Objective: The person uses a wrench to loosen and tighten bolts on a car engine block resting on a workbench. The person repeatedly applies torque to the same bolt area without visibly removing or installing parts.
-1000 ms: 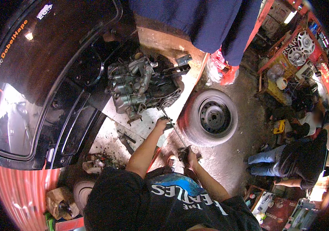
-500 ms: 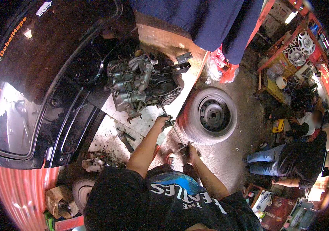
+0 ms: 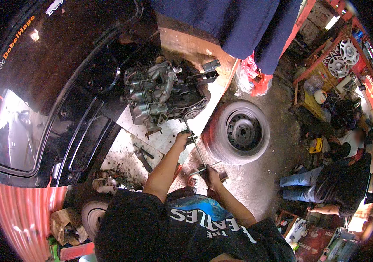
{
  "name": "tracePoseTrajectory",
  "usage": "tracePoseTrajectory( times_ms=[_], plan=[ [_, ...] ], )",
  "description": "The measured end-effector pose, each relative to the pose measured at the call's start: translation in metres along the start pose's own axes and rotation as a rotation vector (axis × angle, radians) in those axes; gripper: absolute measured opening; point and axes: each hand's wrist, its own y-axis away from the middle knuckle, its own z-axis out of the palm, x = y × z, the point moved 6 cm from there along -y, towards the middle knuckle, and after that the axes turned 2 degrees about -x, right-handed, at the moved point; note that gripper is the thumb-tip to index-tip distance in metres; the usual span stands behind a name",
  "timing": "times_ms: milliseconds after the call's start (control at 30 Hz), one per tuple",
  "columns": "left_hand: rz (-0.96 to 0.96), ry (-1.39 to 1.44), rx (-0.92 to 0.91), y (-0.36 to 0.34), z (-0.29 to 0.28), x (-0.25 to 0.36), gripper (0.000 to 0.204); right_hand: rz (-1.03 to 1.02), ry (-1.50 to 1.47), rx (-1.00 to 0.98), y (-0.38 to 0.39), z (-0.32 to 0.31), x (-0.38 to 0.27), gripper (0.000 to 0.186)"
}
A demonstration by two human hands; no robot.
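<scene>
A grimy metal engine rests on a pale board. A long thin metal bar with a crosspiece at its near end runs up to the engine's lower right part, by a pulley. My left hand is closed round the bar a short way below the engine. My right hand grips the bar's crosspiece end, above my sneaker. Whether the far tip is fitted onto something is too small to tell.
A wheel lies on the floor right of the bar. A black car panel fills the left. Dark blue cloth hangs above. Two people are at the right by a cluttered bench. Loose parts lie lower left.
My right hand and the bar's near end have shifted slightly, and the crosspiece now sticks out more to the right. My left hand stays closed on the bar near the engine.
</scene>
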Motion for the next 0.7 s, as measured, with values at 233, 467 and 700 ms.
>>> tracePoseTrajectory(
  times_ms=[233, 467, 700],
  plan=[
    [-0.007, -0.093, 0.096, -0.002, -0.003, 0.000, 0.020, -0.055, 0.439, 0.222, 0.024, -0.023, -0.023, 0.057],
    [-0.071, 0.103, 0.079, -0.001, 0.000, -0.003, 0.023, 0.342, -0.871, -0.268, -0.011, 0.025, 0.023, 0.052],
    [-0.057, 0.002, 0.039, -0.015, 0.008, -0.001, 0.032, 0.078, 0.387, 0.310, 0.028, -0.019, 0.008, 0.050]
  ],
)
